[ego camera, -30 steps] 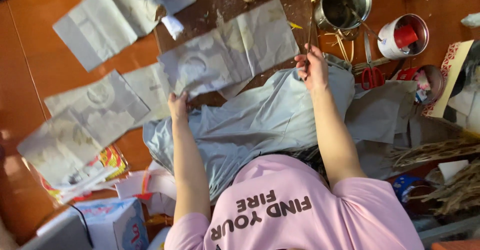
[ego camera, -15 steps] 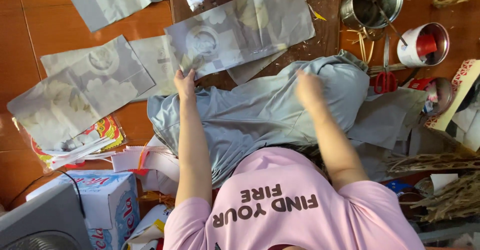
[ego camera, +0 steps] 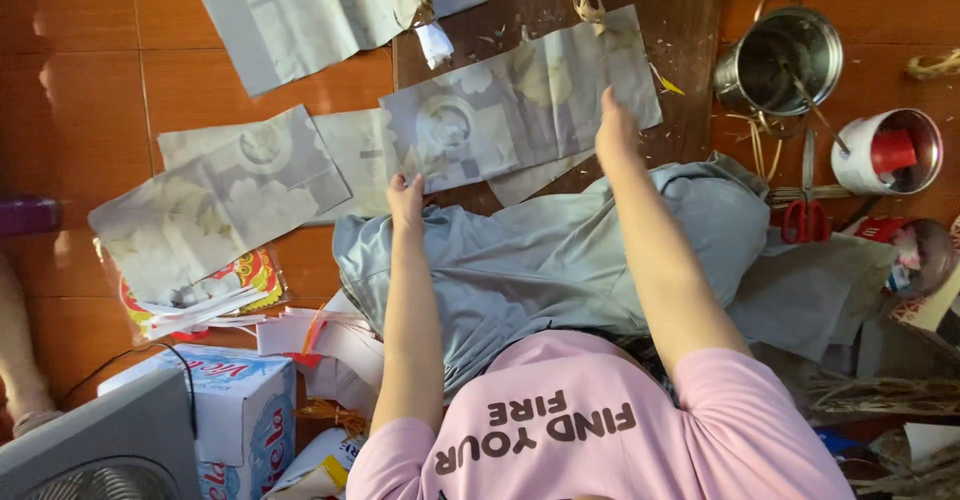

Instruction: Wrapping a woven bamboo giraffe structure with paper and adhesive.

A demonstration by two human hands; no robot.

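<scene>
Two bare hands are working on one grey printed sheet (ego camera: 520,100) that is lying flat across a dark wooden board (ego camera: 690,20) on the orange tiled floor (ego camera: 80,90). Left hand (ego camera: 405,198) is resting at the sheet's near left corner, fingers curled at the edge; whether it is pinching the sheet or only pressing on it cannot be told. Right hand (ego camera: 615,128) is lying palm down on the right part of the same sheet, fingers extended and gripping nothing. Both forearms are reaching over grey cloth (ego camera: 540,260) spread across the person's lap.

Surroundings: further grey printed sheets are lying to the left, one (ego camera: 225,200) overlapping another, and a larger one (ego camera: 310,10) at the top. A metal pot (ego camera: 785,60) is standing just beyond the board's right edge, with a white cup (ego camera: 885,155) holding a red item near it. Red-handled scissors (ego camera: 805,215) are lying below the pot. A blue and white box (ego camera: 235,410) is standing at lower left.
</scene>
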